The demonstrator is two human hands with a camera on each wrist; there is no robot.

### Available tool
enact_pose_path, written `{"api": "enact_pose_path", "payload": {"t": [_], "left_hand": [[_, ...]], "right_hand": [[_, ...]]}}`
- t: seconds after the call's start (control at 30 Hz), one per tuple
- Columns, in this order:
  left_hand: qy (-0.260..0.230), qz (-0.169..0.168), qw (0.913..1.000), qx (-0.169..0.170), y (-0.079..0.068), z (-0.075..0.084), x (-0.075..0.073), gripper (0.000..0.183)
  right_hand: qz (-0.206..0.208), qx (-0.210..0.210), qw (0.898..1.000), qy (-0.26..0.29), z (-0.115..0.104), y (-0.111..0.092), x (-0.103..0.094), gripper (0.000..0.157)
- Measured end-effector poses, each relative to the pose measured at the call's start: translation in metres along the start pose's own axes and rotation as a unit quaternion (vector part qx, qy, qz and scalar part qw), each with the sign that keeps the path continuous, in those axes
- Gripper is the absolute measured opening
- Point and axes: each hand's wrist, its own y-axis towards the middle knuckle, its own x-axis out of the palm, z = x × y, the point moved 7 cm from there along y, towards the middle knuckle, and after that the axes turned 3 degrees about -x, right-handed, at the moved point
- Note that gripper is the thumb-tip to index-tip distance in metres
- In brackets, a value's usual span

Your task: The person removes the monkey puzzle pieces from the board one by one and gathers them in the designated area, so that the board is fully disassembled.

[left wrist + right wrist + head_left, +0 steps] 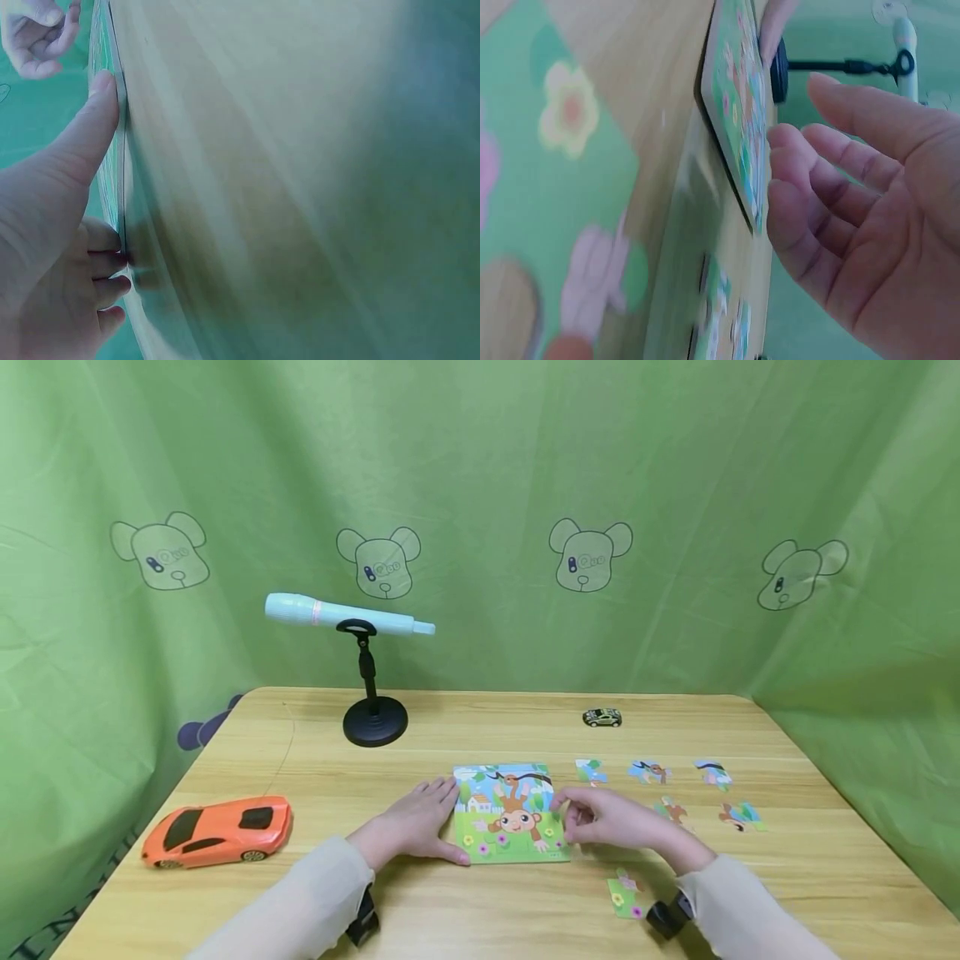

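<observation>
A square picture board point(517, 839) printed with a cartoon monkey lies flat on the table, seen edge-on in the right wrist view. My left hand point(416, 822) rests at its left side, fingers extended and thumb along the lower left edge. By the right edge is my right hand point(611, 818), its fingers loosely bent. The right wrist view shows that hand point(877, 202) with thumb and fingers apart and nothing between them. Just below the right wrist lies a loose jigsaw piece point(622, 897) with flowers on green, which looms large at the left of the right wrist view.
Several jigsaw pieces, among them a bird piece point(649, 771) and a branch piece point(712, 773), lie spread right of the board. An orange toy car point(217, 832) stands at left. Behind are a blue microphone point(352, 615) on a black stand point(375, 722) and a small toy car point(602, 717).
</observation>
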Motion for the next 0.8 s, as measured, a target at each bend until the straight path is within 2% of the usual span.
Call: {"api": "enact_pose_path", "payload": {"t": [0.37, 0.6, 0.8], "left_hand": [[-0.001, -0.003, 1.0, 0.0, 0.001, -0.001, -0.002, 0.105], [-0.011, -0.008, 0.9999, -0.002, 0.0, 0.0, -0.002, 0.105], [-0.01, -0.006, 0.9999, 0.0, 0.001, -0.001, 0.0, 0.106]], "right_hand": [[-0.018, -0.013, 1.0, -0.012, -0.011, 0.032, 0.02, 0.035], [-0.022, -0.013, 0.999, -0.045, -0.008, 0.043, 0.028, 0.022], [-0.02, -0.007, 0.998, -0.067, -0.009, 0.048, 0.033, 0.018]]}}
